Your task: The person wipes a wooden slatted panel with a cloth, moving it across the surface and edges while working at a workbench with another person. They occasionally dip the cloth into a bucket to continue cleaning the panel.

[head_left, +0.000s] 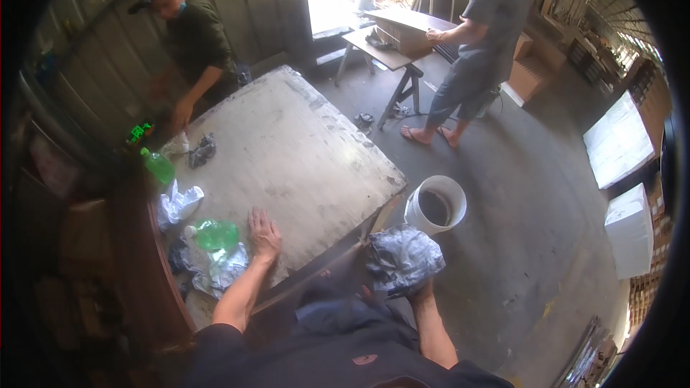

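Observation:
My left hand (264, 233) lies flat on the worn, pale tabletop (287, 151) with its fingers stretched out. Beside it are a green plastic bottle (215, 234) with a white cap, lying on its side, and a crumpled silvery-grey sheet (224, 271). My right hand (419, 293) is off the table's near right edge and grips a bunched, dark-smudged grey rag (405, 257); the rag covers most of its fingers. Just beyond the rag, a white bucket (460, 205) with something dark inside stands on the floor.
A second green bottle (158, 167), a crumpled white cloth (180, 203) and a dark rag (203, 151) line the left side. Across the table a person (201, 43) reaches onto it. Another person (489, 36) works at a trestle bench (388, 56). White blocks (629, 233) stand far right.

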Demonstrator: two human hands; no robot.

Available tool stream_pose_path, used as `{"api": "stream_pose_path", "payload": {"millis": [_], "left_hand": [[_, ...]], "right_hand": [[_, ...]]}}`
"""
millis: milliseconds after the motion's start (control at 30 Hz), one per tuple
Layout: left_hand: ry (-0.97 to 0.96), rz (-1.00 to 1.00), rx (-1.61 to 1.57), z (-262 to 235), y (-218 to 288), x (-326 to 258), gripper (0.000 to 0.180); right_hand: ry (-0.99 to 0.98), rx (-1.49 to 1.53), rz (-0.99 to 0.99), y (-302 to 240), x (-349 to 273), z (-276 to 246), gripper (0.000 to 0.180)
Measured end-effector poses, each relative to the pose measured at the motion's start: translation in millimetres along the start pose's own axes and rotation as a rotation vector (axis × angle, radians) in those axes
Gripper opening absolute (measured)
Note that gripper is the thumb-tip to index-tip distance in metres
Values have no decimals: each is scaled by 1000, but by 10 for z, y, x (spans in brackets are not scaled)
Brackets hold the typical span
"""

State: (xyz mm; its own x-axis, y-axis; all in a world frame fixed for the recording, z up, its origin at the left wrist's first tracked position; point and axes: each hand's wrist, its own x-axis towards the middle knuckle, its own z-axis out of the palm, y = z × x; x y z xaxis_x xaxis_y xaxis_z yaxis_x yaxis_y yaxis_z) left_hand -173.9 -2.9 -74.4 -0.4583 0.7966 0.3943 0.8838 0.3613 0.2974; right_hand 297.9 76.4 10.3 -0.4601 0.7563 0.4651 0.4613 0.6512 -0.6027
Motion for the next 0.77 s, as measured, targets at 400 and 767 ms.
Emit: {"api": "stream_pose_path", "payload": {"millis": [400,767], "left_hand": [[13,-41,20,-23,-5,-25,54],[70,-26,-56,-49,187,-35,54]], "right_hand": [[-51,-172,-106,42,-54,-30,58],[-162,-234,-159,-84,-149,-90,60]]}}
